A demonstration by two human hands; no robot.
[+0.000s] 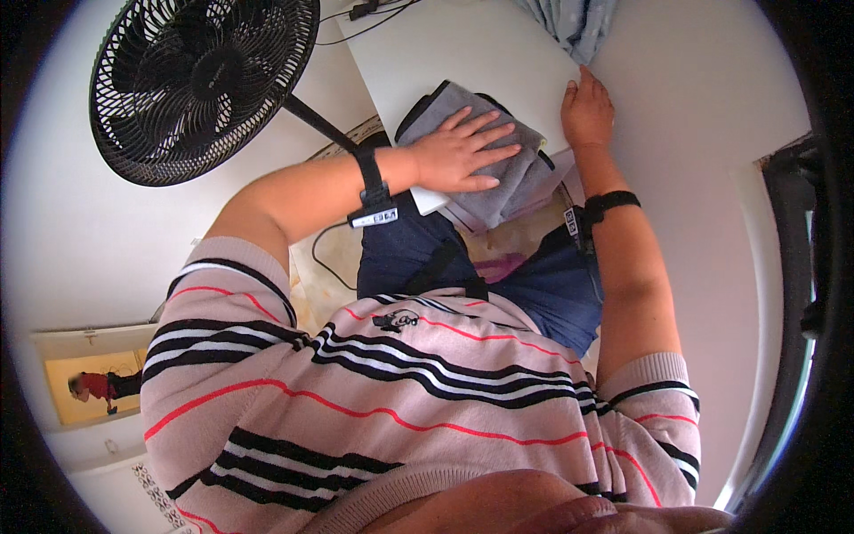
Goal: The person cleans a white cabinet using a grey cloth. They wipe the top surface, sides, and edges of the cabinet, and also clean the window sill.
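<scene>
My left hand lies flat, palm down and fingers spread, on a folded grey cloth with black edging. The cloth rests on the near end of a white table, and part of it hangs over the edge above my lap. My right hand is by the table's right edge, beside the wall. Its fingers are extended, the thumb stands apart, and I see nothing held in it. Just beyond its fingertips is a light blue patterned fabric. Each wrist wears a black strap with a small device.
A large black fan stands at the left, its pole close to my left forearm. Black cables lie at the table's far left. A pale wall runs along the right. Through an opening at lower left, a person is visible.
</scene>
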